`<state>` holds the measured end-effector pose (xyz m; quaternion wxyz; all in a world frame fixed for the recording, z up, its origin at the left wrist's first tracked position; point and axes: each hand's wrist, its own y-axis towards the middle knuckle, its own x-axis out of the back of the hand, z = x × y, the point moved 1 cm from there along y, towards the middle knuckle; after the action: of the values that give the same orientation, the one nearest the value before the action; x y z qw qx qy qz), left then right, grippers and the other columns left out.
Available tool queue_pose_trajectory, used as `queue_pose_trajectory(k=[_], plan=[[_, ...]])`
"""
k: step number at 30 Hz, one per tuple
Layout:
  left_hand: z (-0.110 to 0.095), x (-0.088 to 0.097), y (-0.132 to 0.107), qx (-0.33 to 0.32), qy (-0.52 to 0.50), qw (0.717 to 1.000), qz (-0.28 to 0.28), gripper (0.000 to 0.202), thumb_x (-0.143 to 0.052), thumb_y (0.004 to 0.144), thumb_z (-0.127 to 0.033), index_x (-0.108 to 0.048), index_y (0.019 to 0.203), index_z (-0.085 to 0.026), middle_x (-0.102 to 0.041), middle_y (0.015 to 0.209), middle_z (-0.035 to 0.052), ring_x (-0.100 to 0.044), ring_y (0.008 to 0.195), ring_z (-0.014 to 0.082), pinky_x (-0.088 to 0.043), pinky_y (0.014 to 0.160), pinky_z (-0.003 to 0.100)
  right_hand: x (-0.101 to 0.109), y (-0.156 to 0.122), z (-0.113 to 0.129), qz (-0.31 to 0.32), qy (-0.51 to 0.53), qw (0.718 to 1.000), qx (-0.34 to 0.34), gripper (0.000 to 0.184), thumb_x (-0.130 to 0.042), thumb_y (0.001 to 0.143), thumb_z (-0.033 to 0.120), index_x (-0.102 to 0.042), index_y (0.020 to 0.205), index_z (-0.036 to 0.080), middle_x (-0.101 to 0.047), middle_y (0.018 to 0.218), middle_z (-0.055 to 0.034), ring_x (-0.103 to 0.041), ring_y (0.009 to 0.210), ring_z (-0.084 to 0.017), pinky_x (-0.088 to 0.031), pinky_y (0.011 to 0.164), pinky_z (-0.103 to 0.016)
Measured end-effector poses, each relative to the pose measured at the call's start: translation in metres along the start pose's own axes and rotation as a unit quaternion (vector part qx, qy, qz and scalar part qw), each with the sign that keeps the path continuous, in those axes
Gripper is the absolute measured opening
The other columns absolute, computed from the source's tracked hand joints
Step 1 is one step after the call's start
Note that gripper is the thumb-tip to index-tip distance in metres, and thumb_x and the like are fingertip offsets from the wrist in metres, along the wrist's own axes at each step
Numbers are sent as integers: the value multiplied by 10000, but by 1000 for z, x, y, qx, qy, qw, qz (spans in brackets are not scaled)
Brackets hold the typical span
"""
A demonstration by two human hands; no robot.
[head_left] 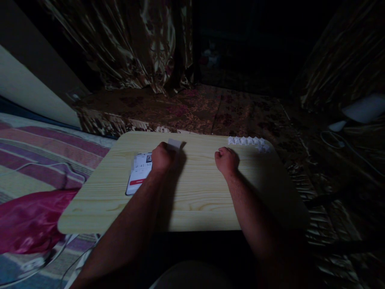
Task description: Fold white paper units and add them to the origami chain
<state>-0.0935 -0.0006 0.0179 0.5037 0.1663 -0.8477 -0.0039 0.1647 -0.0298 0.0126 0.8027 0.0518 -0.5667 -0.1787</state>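
Observation:
My left hand (162, 157) is closed at the left of the small wooden table (198, 196). A pale flat slip of paper (174, 143) sticks out beyond its fingers, and the hand appears to grip it. Just left of that hand lies a phone (138, 176) with a lit screen, partly covered by my wrist. My right hand (227, 160) is curled into a fist over the table's right half; whatever may be inside it is hidden. Beyond that fist, several small white folded paper stars (247, 140) stand in a row by the far edge, with more of them just in front.
A striped bedspread (54, 140) with a shiny pink cloth (36, 220) and white cables lies to the left. Patterned curtains (135, 48) hang beyond the table. At the far right is a pale lamp-like object (365, 109) with a cord. The room is dim.

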Motion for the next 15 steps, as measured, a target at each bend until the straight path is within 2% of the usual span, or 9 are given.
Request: queue_pose_trajectory(k=[4, 9, 15], plan=[[2, -2, 1, -7, -24, 1000, -6, 239, -629, 671, -331, -651, 838, -161, -692, 809, 136, -626, 723, 265, -414, 622, 312, -2, 1, -1, -1, -3, 1000, 1, 267, -470, 834, 275, -669, 997, 201, -689, 957, -79, -591, 917, -188, -417, 774, -267], [4, -9, 1, -7, -21, 1000, -1, 205, -547, 731, -334, -648, 776, -161, -673, 753, 137, -604, 669, 242, -387, 594, 301, -3, 1, -2, 3, -1, 1000, 2, 266, -462, 840, 283, -672, 983, 205, -688, 949, -77, -591, 903, -187, -414, 765, -270], [4, -5, 12, -6, -62, 998, -17, 248, -563, 705, -403, -592, 704, -157, -605, 669, 70, -486, 574, 158, -315, 537, 269, -2, 0, -1, 1, -5, 1000, 1, 252, -474, 836, 280, -679, 958, 196, -692, 928, -80, -591, 901, -183, -409, 756, -261]])
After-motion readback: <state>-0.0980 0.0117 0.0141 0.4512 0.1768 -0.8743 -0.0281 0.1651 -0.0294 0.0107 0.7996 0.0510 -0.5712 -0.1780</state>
